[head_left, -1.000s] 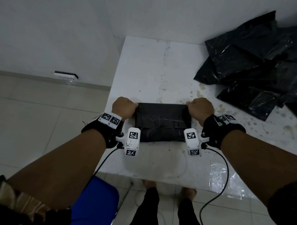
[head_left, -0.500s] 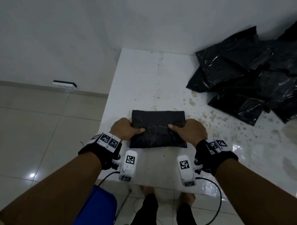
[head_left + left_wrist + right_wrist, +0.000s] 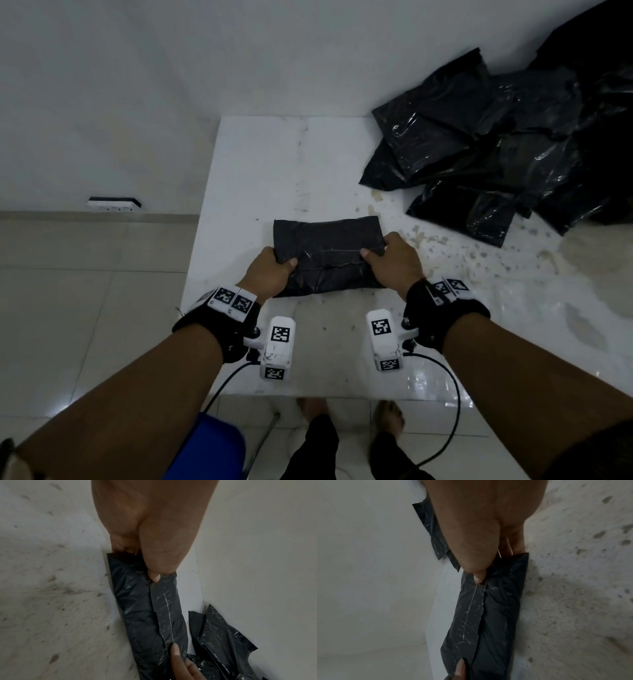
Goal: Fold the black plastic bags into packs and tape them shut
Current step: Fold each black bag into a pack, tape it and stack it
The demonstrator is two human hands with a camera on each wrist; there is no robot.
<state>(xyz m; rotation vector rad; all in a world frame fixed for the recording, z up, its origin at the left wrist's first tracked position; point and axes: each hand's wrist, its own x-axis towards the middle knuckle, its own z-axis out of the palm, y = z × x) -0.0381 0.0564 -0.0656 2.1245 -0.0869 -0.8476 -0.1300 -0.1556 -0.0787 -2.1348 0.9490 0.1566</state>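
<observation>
A folded black plastic pack (image 3: 327, 255) sits on the white table (image 3: 260, 164), its far edge tilted up. My left hand (image 3: 270, 274) grips its left end, thumb on top and fingers underneath (image 3: 154, 573). My right hand (image 3: 390, 262) grips the right end the same way, thumb pressing the flap seam (image 3: 478, 578). A strip of clear tape runs along the flap of the pack (image 3: 169, 615) (image 3: 471, 609) between the two thumbs.
A heap of loose black bags (image 3: 507, 150) fills the table's back right corner (image 3: 223, 642). The tabletop is stained and wet at the right (image 3: 513, 274). The table's near edge (image 3: 342, 395) is just behind my wrists; a blue seat (image 3: 209, 448) and feet lie below.
Both hands shifted from pressing the top seam with pointing fingers to gripping the pack's two ends. The pack has lifted and tilted slightly off the table.
</observation>
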